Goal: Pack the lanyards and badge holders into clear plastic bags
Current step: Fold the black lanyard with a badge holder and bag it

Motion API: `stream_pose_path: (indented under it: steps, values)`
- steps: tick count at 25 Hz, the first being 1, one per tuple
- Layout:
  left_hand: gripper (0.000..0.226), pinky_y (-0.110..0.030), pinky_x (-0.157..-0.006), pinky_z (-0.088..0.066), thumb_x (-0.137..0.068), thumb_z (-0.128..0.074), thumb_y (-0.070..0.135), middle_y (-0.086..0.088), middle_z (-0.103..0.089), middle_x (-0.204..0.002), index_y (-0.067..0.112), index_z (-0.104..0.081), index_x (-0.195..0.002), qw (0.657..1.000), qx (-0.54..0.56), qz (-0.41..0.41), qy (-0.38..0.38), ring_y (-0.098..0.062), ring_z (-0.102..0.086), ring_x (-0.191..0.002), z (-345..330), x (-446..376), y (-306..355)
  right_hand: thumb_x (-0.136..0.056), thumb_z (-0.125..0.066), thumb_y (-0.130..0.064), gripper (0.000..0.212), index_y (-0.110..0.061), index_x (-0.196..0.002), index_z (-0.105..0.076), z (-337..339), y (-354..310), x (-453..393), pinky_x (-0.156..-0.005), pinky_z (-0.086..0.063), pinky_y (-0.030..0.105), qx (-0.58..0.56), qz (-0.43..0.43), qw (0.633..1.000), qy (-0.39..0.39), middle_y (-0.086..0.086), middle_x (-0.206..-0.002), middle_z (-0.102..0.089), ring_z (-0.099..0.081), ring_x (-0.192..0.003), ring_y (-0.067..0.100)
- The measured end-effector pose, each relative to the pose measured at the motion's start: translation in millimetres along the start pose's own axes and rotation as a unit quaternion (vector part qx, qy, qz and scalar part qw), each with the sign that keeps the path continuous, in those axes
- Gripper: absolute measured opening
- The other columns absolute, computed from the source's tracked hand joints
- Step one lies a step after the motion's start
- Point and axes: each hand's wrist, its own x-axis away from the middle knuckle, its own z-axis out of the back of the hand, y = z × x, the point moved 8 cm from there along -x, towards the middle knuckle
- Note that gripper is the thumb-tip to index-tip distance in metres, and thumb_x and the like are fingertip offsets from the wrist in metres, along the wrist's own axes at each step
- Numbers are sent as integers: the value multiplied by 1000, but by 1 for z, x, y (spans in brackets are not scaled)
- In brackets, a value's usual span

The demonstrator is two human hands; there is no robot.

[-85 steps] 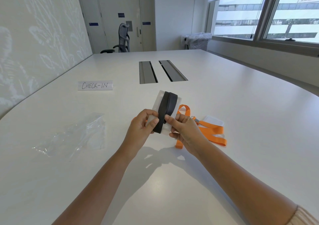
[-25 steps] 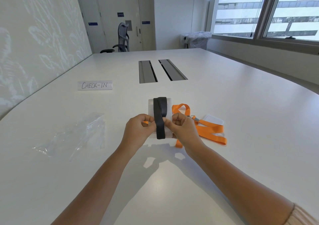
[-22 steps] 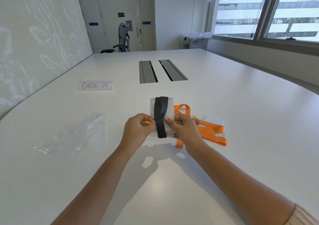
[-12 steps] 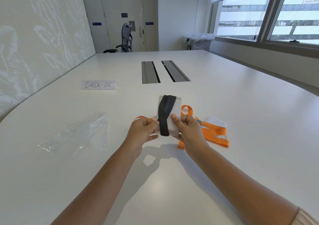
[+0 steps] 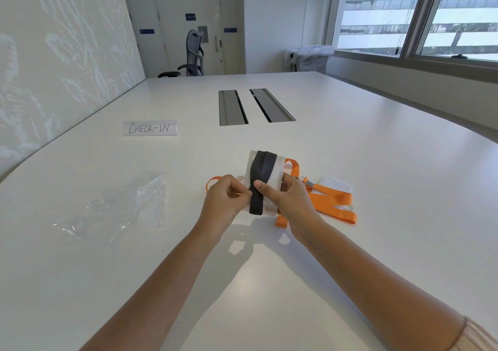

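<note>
Above the table I hold a clear badge holder (image 5: 275, 172) with a black lanyard (image 5: 259, 178) wrapped lengthwise around it. My left hand (image 5: 225, 199) pinches its left edge. My right hand (image 5: 288, 202) grips the right side, the thumb pressing on the black strap. An orange lanyard (image 5: 332, 202) lies on the table behind and to the right of my hands, attached to a second clear badge holder (image 5: 335, 185). Another orange strap end (image 5: 213, 182) shows behind my left hand. A crumpled clear plastic bag (image 5: 121, 210) lies on the table to the left.
A white paper sign reading CHECK-IN (image 5: 149, 128) lies farther back on the left. Two grey cable hatches (image 5: 253, 106) are set into the white table (image 5: 377, 162). An office chair (image 5: 192, 54) stands at the far end, a lined bin (image 5: 312, 58) by the window.
Both hands have kept hold of the wrapped badge holder, turning and tilting it slightly. My right thumb has shifted onto the black strap. The camera view has drifted a little.
</note>
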Motion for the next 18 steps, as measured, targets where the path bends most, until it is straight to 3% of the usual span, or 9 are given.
stream_pose_path:
  steps: [4, 7, 10, 12, 14, 18]
  values:
    - [19, -25, -69, -52, -85, -60, 12, 2, -59, -85, 17, -50, -101, 992, 98, 70, -31, -10, -60, -78, -6, 0, -8, -72, -75, -34, 44, -17, -109, -58, 1, 2, -1, -80, -56, 34, 15, -3, 1000, 1, -1, -99, -67, -65, -91, 17]
    - [11, -29, -72, -53, -89, -57, 20, -2, -64, -91, 14, -55, -98, 983, 147, 93, -62, -17, -63, -88, -9, 1, -11, -73, -75, -33, 40, -12, -105, -64, -5, 8, -1, -81, -57, 40, 9, -36, 999, -34, 2, -95, -72, -69, -87, 19]
    - [21, -34, -72, -44, -90, -56, 22, -12, -61, -90, 2, -57, -95, 997, 23, 73, -23, -23, -57, -84, -2, 1, -19, -76, -74, -33, 21, -21, -91, -65, -10, 17, 1, -77, -58, 37, 37, -73, 994, -67, -7, -78, -72, -69, -73, 11]
    - [28, -31, -66, -40, -89, -56, 26, -15, -60, -89, 0, -56, -98, 994, -92, 58, -15, -24, -55, -80, 0, 1, -23, -75, -74, -38, 33, -20, -97, -57, -11, 17, 1, -60, -57, 26, 129, -67, 987, -64, -9, -79, -64, -62, -68, 7]
    - [29, -27, -58, -35, -88, -57, 32, -6, -56, -77, 3, -55, -93, 982, -181, 53, -14, -20, -51, -72, 1, 4, -25, -74, -74, -40, 49, -23, -107, -43, -11, 17, 1, -43, -46, 16, 215, -74, 972, -67, -9, -81, -53, -55, -67, 7]
    - [36, -22, -50, -36, -87, -56, 39, 0, -52, -57, 10, -53, -67, 963, -259, 55, -46, -13, -50, -52, 2, 9, -30, -74, -76, -31, 67, -16, -128, -39, -16, 27, 8, -47, -51, 19, 200, -138, 962, -128, -4, -88, -55, -61, -71, 9]
